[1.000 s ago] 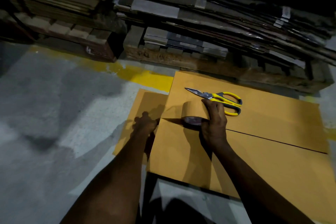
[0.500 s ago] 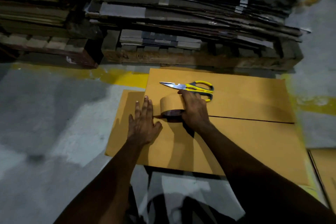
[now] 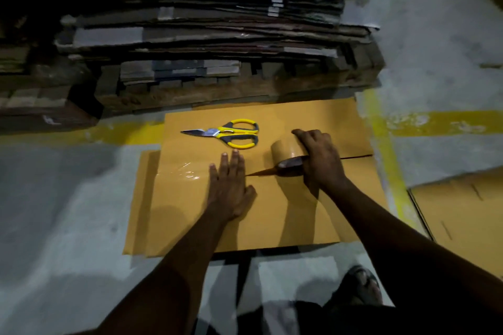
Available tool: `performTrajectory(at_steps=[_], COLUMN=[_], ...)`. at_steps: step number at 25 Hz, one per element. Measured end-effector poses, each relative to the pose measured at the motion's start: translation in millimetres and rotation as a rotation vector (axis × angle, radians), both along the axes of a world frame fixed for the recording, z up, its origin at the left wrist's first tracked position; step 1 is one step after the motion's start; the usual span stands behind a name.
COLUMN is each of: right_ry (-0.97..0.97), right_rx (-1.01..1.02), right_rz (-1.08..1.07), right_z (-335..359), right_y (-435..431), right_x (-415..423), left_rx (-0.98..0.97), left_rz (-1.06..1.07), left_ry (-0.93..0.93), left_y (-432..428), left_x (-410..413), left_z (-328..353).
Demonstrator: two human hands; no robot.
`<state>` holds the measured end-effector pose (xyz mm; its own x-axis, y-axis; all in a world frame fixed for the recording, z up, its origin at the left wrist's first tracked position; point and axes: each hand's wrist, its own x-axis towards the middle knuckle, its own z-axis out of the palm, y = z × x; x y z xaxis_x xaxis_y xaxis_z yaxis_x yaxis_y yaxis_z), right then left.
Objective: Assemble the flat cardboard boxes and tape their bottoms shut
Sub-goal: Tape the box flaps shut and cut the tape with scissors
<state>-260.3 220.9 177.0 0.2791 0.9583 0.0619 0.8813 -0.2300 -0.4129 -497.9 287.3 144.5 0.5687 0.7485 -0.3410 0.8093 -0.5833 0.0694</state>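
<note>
**First speaker:** What does the view show, from the left?

**Second speaker:** A brown cardboard box (image 3: 190, 226) lies on a concrete floor (image 3: 68, 198), bottom flaps folded shut and facing up. A glossy strip of tape (image 3: 187, 171) covers the left part of the seam. The person's left hand (image 3: 231, 190) presses flat on it, fingers (image 3: 231, 166) straight and close together. Yellow-handled scissors (image 3: 228, 133) lie just beyond. Further right, the right hand (image 3: 321, 163) grips a brown tape roll (image 3: 287, 151) standing on the seam, fingers curled over its rim.

**First speaker:** How will the box handle?

**Second speaker:** Probably light and stiff but springy, so the flaps want holding down beside the seam.

**First speaker:** Anything unclear?

**Second speaker:** The box's depth is hard to judge. The right thumb is hidden. The stack of flattened cardboard (image 3: 217, 35) behind is dark, and another cardboard sheet (image 3: 462, 212) is cut off at the right.
</note>
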Motion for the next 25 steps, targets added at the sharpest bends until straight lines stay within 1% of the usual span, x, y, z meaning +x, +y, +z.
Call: performTrajectory(at_steps=[2,5,9,11,13,15,16,17,19,20,21,23,25], right_ry=[-0.018,-0.064,-0.027,-0.05,-0.068,-0.1,-0.132,-0.169,-0.196,-0.165,-0.093,0.173,0.456], right_rx=[-0.034,-0.072,-0.008,0.021,-0.004,-0.02,-0.014,0.014,0.108,0.147,0.185,0.23,0.231], right_rz=[0.027,0.045,0.019,0.017,0.023,0.016,-0.02,-0.101,-0.322,-0.402,-0.445,-0.511,-0.629], right_z=[1,-1,-10,-10,-6,-7,-8,-12,-18,-22,-24,-26,-28], right_y=[-1,0,-1,2,7,-3,-13,-25,-51,-62,-71,-77,-76], right_x=[-1,-7,-10,-10,-18,-2,12,32,78,99,113,117,107], left_rx=[0.017,0.046,0.049,0.04,0.051,0.066,0.062,0.057,0.04,0.034,0.033,0.066,0.073], left_rz=[-0.016,0.026,0.019,-0.005,0.003,0.012,0.028,0.038,0.027,0.022,0.031,0.063,0.036], left_ry=[0.027,0.064,0.043,0.018,0.02,0.027,0.022,0.011,-0.002,0.0,0.008,0.011,-0.005], left_y=[-12,-15,-22,-29,-29,-28,-28,-26,-24,-24,-25,-29,-33], left_x=[21,22,44,60,54,49,45,42,39,39,40,49,71], left_z=[-5,-11,-7,-6,-9,-16,-18,-18,-16,-16,-14,-11,-7])
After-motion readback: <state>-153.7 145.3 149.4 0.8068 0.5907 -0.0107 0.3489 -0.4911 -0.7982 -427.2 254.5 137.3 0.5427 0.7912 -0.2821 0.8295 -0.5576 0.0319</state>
